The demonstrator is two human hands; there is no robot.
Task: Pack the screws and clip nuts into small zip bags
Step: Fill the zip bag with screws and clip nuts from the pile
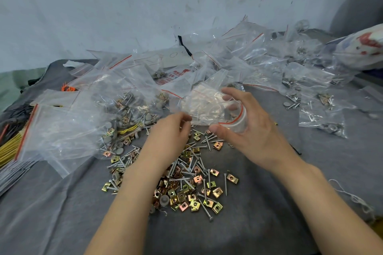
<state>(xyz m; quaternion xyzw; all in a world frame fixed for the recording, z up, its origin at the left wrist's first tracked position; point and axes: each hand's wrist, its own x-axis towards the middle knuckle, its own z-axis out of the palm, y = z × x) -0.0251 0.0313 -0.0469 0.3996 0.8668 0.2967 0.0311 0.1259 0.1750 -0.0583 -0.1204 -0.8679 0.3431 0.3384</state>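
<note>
**A:** Plastic this thin looks floppy and slick. Your left hand pinches one side; screws and clip nuts lie loose toward the surface's near edge.

**B:** Yep. The zip bag hangs over mid-surface, your right hand curled round its mouth. I'd grip that stiffer strip.

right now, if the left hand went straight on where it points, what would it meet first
Probably the small zip bag in the right hand; the left hand looks almost at its edge.
</note>
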